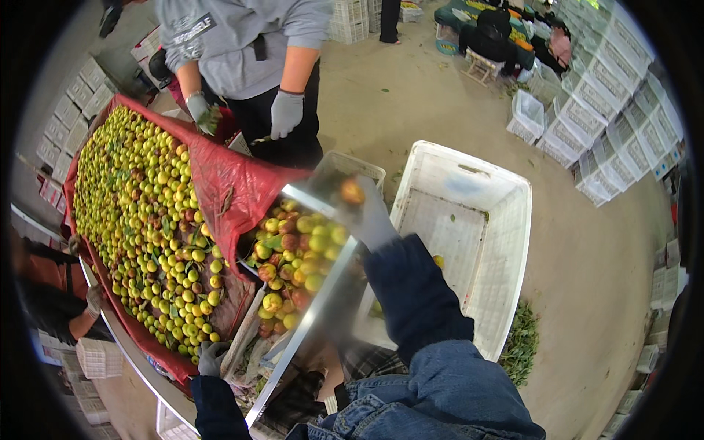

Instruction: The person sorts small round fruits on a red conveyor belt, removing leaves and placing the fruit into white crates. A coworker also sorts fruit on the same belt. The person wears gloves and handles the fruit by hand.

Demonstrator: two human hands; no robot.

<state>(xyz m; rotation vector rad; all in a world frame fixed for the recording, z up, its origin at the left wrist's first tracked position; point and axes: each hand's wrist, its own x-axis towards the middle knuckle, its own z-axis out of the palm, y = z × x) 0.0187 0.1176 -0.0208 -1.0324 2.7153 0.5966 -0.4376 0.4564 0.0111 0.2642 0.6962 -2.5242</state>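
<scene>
My right hand (pixel 369 212), in a grey glove and blurred, is raised past the metal frame edge, with a reddish-yellow fruit (pixel 352 191) at its fingers. Behind the frame bar lie many green and red jujube-like fruits (pixel 273 302). My left hand (pixel 210 357), also gloved, rests at the near edge of the sorting table, beside green fruits (pixel 190 330); its fingers are partly hidden. A red plastic sheet (pixel 236 187) lines the table and folds over its corner. To the right of my right arm stands a large white plastic crate (pixel 440 220) with a few fruits inside.
Across the table stands a co-worker in a grey hoodie (pixel 236 60) and gloves. Another person's gloved hand (pixel 94 300) is at the left edge. A leaf pile (pixel 520 344) lies beside the crate. Stacked white baskets (pixel 599 104) stand at the upper right.
</scene>
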